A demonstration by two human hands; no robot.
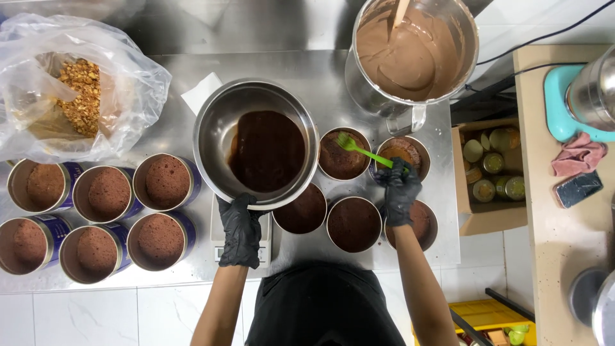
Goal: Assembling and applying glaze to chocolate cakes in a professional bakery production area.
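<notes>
- We hold the steel bowl (256, 144) of dark syrup by its near rim, left hand (241, 232), fingers clamped on it, over the scale (221, 247).
- Right hand (400, 192), fingers pinched round the green brush (359, 150); bristles rest on the cake in the tin (343, 154) just right of the bowl.
- Step, as we judge it: soaking the cakes. Next calls for a fresh dip.
- Six blue tins (96, 214) of cake sit left on the desk (307, 77); pot of brown batter (413, 51) far right; bag of crumble (80, 93) far left.

Glossy black gloves cover the left hand (240, 232) and right hand (400, 192); the slim plastic brush (356, 149) is lime green, the round steel bowl (221, 125) silver (its syrup dark brown).
</notes>
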